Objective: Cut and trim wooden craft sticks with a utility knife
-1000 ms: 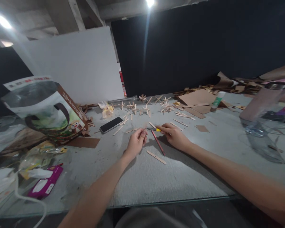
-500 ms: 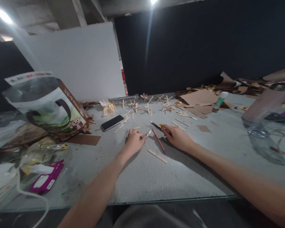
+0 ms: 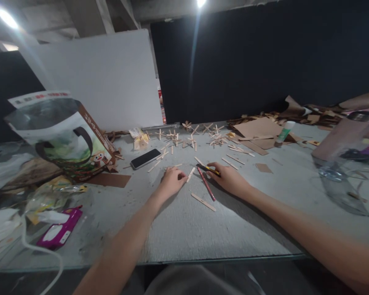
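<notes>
My left hand (image 3: 172,181) rests on the grey table, its fingertips at the lower end of a short wooden stick (image 3: 190,174). Under the curled fingers of my right hand (image 3: 226,175) lies a yellow and black craft knife (image 3: 211,169), its tip pointing left. Between the hands is a red pencil (image 3: 206,184), lying at a slant. Nearer the front edge there is a loose wooden stick (image 3: 203,202) with a mark in its middle. Another stick (image 3: 199,161) lies just beyond the knife tip.
Crossed wooden sticks (image 3: 192,140) lie farther back. A phone (image 3: 145,159) and a large printed bag (image 3: 64,143) are at the left, with a purple item (image 3: 60,228) nearer. Cardboard (image 3: 256,128), a glue stick (image 3: 285,132) and a clear bottle (image 3: 335,168) stand or lie right.
The short stick now lies flatter and shows more of its length beside my left fingertips. The knife has been lowered and turned slightly, and my right fingers have loosened around it.
</notes>
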Demonstrator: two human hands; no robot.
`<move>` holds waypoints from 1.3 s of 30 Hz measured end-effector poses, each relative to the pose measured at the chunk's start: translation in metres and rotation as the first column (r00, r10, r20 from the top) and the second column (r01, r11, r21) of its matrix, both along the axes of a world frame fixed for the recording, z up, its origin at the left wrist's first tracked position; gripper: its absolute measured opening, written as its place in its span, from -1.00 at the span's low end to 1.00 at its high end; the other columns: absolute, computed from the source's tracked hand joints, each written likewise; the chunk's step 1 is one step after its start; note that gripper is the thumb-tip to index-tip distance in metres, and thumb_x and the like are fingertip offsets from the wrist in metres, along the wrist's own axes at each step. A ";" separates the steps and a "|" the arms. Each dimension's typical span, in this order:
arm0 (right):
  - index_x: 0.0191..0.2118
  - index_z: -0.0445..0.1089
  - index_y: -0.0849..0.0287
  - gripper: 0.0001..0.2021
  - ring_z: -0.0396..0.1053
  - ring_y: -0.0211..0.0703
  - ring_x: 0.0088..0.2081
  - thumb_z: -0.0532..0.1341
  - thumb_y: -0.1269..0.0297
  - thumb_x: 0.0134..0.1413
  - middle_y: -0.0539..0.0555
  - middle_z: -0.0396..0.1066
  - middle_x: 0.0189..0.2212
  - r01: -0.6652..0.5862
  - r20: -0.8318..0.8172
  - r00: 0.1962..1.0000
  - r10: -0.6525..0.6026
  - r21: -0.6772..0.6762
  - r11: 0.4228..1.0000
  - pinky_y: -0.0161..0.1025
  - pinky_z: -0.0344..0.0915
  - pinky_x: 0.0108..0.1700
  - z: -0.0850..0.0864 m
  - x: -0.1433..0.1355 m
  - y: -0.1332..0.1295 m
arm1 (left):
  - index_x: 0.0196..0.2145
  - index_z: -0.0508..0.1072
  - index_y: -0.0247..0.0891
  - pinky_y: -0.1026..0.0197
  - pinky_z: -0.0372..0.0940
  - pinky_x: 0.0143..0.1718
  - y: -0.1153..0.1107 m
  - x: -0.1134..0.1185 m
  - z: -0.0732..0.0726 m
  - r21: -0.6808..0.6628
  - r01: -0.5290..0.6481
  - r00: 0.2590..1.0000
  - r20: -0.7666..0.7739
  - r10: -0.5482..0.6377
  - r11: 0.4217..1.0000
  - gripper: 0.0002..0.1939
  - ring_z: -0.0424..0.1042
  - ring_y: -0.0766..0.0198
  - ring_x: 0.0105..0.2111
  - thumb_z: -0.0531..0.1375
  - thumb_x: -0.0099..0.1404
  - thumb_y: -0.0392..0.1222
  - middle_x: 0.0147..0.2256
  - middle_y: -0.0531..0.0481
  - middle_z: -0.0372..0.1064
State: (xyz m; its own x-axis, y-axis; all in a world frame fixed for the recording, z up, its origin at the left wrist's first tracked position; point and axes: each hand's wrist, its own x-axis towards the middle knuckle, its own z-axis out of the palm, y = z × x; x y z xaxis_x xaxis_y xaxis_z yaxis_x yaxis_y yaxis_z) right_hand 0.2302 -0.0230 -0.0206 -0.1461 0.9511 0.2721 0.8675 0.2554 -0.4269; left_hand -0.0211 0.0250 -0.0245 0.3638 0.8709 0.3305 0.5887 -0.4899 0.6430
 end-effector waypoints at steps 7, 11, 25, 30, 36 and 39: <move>0.08 0.46 0.13 -0.70 0.56 0.07 -0.13 0.10 0.15 0.42 0.21 0.62 -0.12 -0.024 -0.004 1.000 0.024 -0.041 0.999 -0.21 0.30 -0.22 0.006 -0.001 -0.002 | -0.12 0.64 -0.13 -0.06 0.23 0.17 -0.012 0.004 0.013 0.034 0.016 0.984 -0.176 -0.010 0.999 -0.81 0.37 -0.05 0.08 0.34 0.32 -0.09 -0.04 -0.13 0.51; -0.02 0.46 0.16 -0.72 0.53 0.02 -0.18 0.06 0.15 0.46 0.20 0.60 -0.20 -0.068 0.062 0.996 0.068 -0.010 0.998 -0.23 0.25 -0.22 0.016 0.003 0.001 | 0.11 0.57 -0.06 -0.15 0.15 0.26 -0.013 0.009 0.009 0.061 0.025 0.963 -0.269 -0.008 0.998 -0.56 0.28 -0.10 0.21 0.36 0.32 0.05 0.15 -0.12 0.43; 0.00 0.47 0.29 -0.65 0.55 0.00 -0.30 0.02 0.18 0.49 0.28 0.59 -0.26 -0.337 0.686 0.584 0.434 -0.282 0.898 -0.20 0.14 -0.34 0.083 -0.007 0.033 | -0.29 0.65 -0.10 -0.18 0.05 0.35 -0.014 0.012 0.007 0.010 -0.021 0.978 -0.209 0.022 1.000 -0.78 0.30 -0.07 0.28 0.46 0.18 0.03 0.16 -0.07 0.49; -0.03 0.52 0.34 -0.55 0.55 0.00 -0.32 0.00 0.10 0.51 0.32 0.59 -0.31 -0.395 0.753 0.461 0.470 -0.300 0.868 -0.20 0.18 -0.32 0.080 -0.018 0.044 | -0.07 0.65 -0.07 -0.11 0.09 0.35 -0.015 0.014 0.007 0.001 -0.035 0.974 -0.225 0.034 0.999 -0.64 0.34 -0.03 0.26 0.47 0.16 -0.05 0.17 -0.07 0.50; -0.03 0.56 0.27 -0.53 0.57 0.04 -0.27 0.00 0.05 0.51 0.31 0.60 -0.29 -0.409 0.748 0.441 0.496 -0.325 0.853 -0.21 0.17 -0.31 0.085 -0.028 0.048 | 0.07 0.61 -0.11 -0.12 0.04 0.37 -0.013 0.015 0.006 -0.015 -0.077 0.939 -0.338 0.068 0.997 -0.51 0.22 -0.07 0.36 0.42 0.21 0.03 0.28 -0.14 0.39; -0.03 0.57 0.26 -0.53 0.58 0.07 -0.25 0.00 0.06 0.51 0.32 0.61 -0.26 -0.402 0.759 0.418 0.500 -0.339 0.851 -0.20 0.17 -0.31 0.086 -0.030 0.047 | 0.10 0.60 -0.13 -0.13 0.00 0.40 -0.014 0.014 0.008 -0.029 -0.091 0.922 -0.380 0.073 0.995 -0.49 0.12 -0.09 0.41 0.40 0.23 0.06 0.35 -0.15 0.27</move>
State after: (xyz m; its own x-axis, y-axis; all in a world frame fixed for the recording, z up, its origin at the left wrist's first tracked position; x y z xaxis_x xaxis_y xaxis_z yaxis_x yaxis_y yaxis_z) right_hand 0.1999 0.0244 0.0652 -0.6654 0.6913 -0.2816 0.6072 0.7207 0.3343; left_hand -0.0067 0.0115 -0.0170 0.3805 0.9139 0.1418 0.8294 -0.4050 0.3848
